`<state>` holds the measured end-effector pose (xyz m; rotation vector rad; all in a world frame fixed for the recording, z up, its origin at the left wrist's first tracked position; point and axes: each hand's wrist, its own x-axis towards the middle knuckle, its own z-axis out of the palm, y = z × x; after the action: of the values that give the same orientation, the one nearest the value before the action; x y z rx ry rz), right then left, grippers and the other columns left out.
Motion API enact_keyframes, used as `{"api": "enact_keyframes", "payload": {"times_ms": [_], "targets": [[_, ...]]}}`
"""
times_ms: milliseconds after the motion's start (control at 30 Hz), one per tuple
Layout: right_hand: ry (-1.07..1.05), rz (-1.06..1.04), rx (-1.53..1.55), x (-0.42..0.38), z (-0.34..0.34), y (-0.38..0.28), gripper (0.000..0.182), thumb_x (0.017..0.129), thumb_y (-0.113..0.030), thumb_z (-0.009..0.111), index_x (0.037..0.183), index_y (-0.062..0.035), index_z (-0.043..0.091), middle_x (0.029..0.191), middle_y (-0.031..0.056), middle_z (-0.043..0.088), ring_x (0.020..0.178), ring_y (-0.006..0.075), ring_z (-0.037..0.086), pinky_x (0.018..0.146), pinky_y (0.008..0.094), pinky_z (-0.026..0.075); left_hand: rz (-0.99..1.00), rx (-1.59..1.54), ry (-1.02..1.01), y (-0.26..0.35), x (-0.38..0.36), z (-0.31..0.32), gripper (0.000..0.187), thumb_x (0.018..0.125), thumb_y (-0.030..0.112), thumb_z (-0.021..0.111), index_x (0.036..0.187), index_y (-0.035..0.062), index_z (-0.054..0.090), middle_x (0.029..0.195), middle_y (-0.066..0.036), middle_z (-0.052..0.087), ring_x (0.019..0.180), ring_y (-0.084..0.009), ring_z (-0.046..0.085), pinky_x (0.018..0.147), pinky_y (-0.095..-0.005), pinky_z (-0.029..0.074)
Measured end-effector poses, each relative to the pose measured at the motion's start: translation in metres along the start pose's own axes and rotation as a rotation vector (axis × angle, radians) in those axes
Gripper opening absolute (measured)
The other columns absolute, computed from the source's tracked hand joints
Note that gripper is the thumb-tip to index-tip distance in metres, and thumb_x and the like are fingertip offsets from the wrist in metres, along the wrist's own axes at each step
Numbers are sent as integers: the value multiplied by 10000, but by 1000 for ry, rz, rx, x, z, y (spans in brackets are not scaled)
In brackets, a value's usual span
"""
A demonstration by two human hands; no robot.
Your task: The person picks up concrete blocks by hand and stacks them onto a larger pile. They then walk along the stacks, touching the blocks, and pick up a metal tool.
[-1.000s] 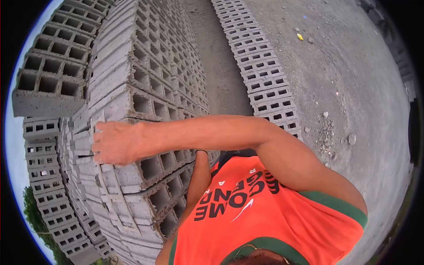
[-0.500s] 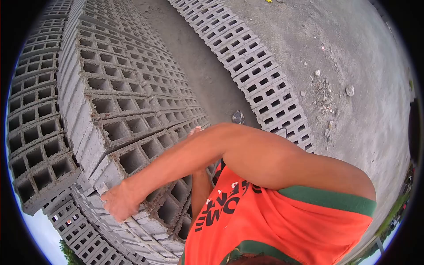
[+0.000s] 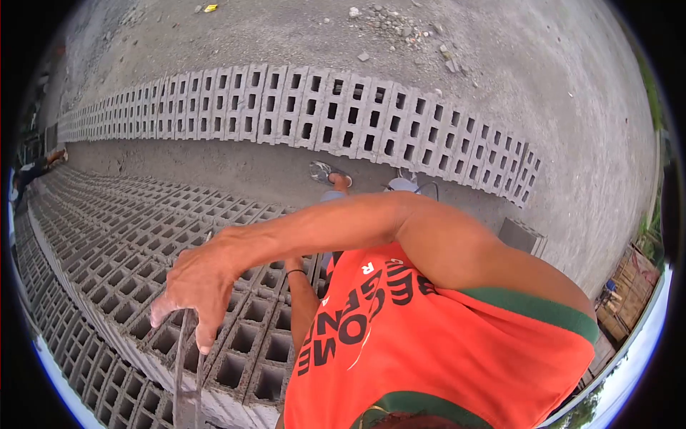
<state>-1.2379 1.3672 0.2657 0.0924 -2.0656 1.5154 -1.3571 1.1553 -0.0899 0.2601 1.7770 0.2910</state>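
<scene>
My right hand (image 3: 196,286) reaches across to the left above the stacked hollow blocks (image 3: 232,368), palm down with its fingers spread. Beneath its fingers runs a narrow grey metal frame (image 3: 187,393) with two bars and a crosspiece, at the stack's near edge; no grip on it shows. My left hand (image 3: 294,263), with a dark band at the wrist, is over the blocks close to my body. The right forearm covers most of it, so its fingers and anything in them are hidden.
A long row of hollow blocks (image 3: 311,107) crosses the ground beyond a narrow strip of floor, where my foot (image 3: 339,180) shows. More blocks (image 3: 522,234) lie at the right. Rubble (image 3: 407,28) is scattered at the top. Another person (image 3: 32,171) is at the far left.
The view has swung round, and the block row now runs across it. My right hand has left the block edge and spread its fingers. The metal frame now shows below it.
</scene>
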Motion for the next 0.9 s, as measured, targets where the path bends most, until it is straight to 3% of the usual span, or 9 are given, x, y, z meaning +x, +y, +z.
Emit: {"api": "enact_keyframes", "payload": {"times_ms": [133, 233, 333, 433, 567, 600, 667, 767, 900], "targets": [[258, 465, -270, -150, -18, 55, 327, 855, -385, 622, 917, -71, 688, 702, 175, 657, 694, 386, 654, 630, 480, 515, 23, 77, 61, 2, -9, 50, 440, 953, 319, 518, 1245, -7, 563, 1113, -162, 673, 913, -245, 656, 729, -367, 518], [350, 830, -400, -314, -31, 76, 341, 869, -403, 627, 953, -83, 709, 757, 179, 675, 747, 365, 673, 660, 479, 527, 139, -30, 148, -4, -29, 91, 441, 960, 332, 497, 1240, -2, 570, 1120, -159, 671, 919, -238, 657, 753, -369, 516], [510, 1211, -461, -499, -19, 55, 435, 867, -455, 621, 918, -32, 710, 847, 220, 686, 799, 411, 661, 703, 509, 510, 233, 63, 126, -8, -70, 156, 457, 952, 357, 513, 1225, -3, 582, 1094, -150, 678, 914, -233, 661, 755, -365, 515], [634, 1652, -521, -652, 7, -2, 571, 866, -515, 604, 839, 50, 682, 815, 279, 665, 809, 439, 660, 698, 519, 513, 118, 244, -49, -31, -81, 199, 496, 965, 405, 501, 1262, 10, 555, 1160, -150, 651, 1010, -246, 642, 811, -392, 496], [1008, 1937, -465, -843, 88, -46, 632, 839, -553, 617, 856, 77, 664, 853, 318, 659, 866, 449, 661, 751, 494, 499, 107, 181, -16, -80, -86, 229, 456, 932, 411, 550, 1149, 14, 616, 978, -105, 694, 755, -193, 663, 641, -333, 503], [952, 1989, -346, -839, 92, -83, 645, 843, -551, 613, 825, 93, 659, 852, 330, 652, 876, 464, 650, 762, 501, 485, 134, 176, 6, -84, -95, 232, 446, 925, 405, 557, 1134, 17, 624, 942, -97, 692, 734, -179, 658, 618, -315, 497], [974, 1916, -571, -1015, 183, -48, 610, 829, -515, 661, 750, 90, 652, 693, 237, 648, 668, 364, 642, 648, 472, 476, 170, 131, 57, -81, -111, 242, 374, 913, 373, 573, 1032, 27, 647, 838, -66, 682, 661, -140, 620, 550, -290, 467], [1383, 2198, 60, -957, 197, -96, 445, 844, -432, 709, 686, -17, 681, 591, 58, 607, 528, 160, 544, 523, 356, 444, 256, 25, 153, -91, -108, 244, 324, 907, 340, 580, 925, 28, 663, 751, -41, 668, 593, -111, 579, 498, -284, 441], [840, 2115, 148, -916, 199, -106, 448, 883, -411, 663, 699, -3, 678, 611, 65, 613, 534, 166, 538, 527, 353, 435, 282, -165, 250, -103, -110, 243, 339, 909, 335, 570, 944, 12, 667, 735, -46, 666, 581, -113, 582, 497, -293, 449]]}}
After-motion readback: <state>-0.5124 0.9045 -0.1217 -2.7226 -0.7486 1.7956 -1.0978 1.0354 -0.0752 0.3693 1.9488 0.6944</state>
